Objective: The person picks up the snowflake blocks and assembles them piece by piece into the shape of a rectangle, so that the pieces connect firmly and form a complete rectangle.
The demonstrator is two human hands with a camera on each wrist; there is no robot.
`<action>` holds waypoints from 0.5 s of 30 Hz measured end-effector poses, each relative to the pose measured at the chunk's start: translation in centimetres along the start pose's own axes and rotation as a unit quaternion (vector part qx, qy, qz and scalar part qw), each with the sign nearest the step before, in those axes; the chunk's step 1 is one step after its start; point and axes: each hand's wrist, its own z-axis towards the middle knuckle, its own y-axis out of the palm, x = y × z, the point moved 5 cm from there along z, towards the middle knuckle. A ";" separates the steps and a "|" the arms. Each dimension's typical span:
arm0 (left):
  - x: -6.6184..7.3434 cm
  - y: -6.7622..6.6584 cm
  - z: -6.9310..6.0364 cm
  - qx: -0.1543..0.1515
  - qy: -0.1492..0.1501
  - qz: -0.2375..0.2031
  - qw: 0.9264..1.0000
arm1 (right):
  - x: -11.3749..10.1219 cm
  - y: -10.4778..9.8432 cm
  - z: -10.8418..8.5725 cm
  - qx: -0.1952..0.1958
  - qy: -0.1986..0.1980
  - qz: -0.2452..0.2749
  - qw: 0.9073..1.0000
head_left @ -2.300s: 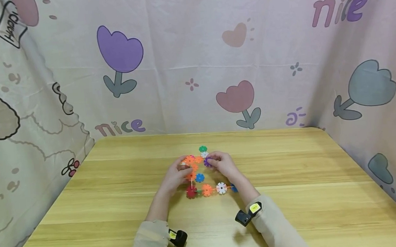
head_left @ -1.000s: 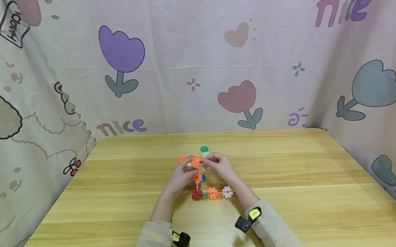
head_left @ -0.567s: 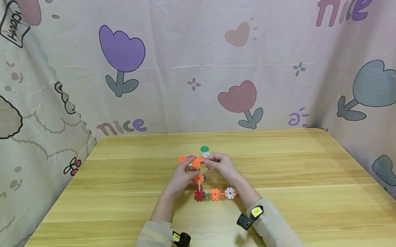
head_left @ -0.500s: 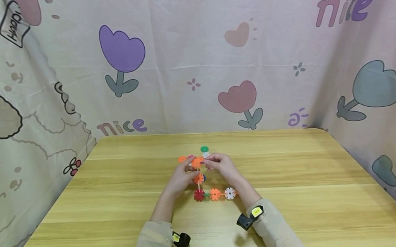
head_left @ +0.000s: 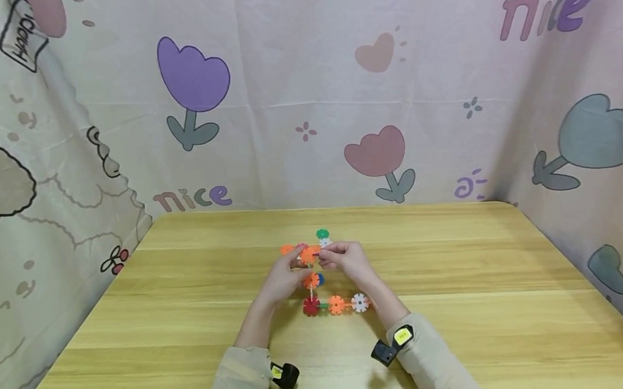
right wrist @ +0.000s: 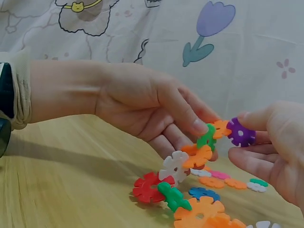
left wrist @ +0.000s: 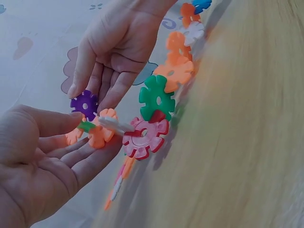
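My left hand (head_left: 282, 279) holds the upright part of a chain of notched plastic snowflake discs, with thumb and fingers at an orange disc (head_left: 309, 255) and a green disc (right wrist: 206, 137). Between thumb and fingers of my right hand (head_left: 349, 260) is a purple snowflake disc (right wrist: 241, 132), seen nearly edge-on in the head view. Its rim meets the orange disc; how deep the notches sit I cannot tell. Lower down, the chain turns at a red disc (head_left: 312, 307) and runs right along the table through an orange disc (head_left: 336, 305) and a white disc (head_left: 360, 303).
Loose-looking discs lie behind the hands: a green one (head_left: 322, 234), a white one (head_left: 324, 242) and an orange one (head_left: 286, 249). A blue disc (right wrist: 204, 194) lies beside the chain. The wooden table (head_left: 490, 302) backs onto a printed curtain (head_left: 279, 69).
Since the earliest frame, the purple disc has turned edge-on and come left against the orange disc. The chain has shifted slightly right with my left hand. Over the last half second little moves.
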 end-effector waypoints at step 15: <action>-1.7 0.0 1.0 -0.037 -0.006 -0.002 0.999 | -0.2 0.0 -0.2 -0.013 0.042 -0.050 0.998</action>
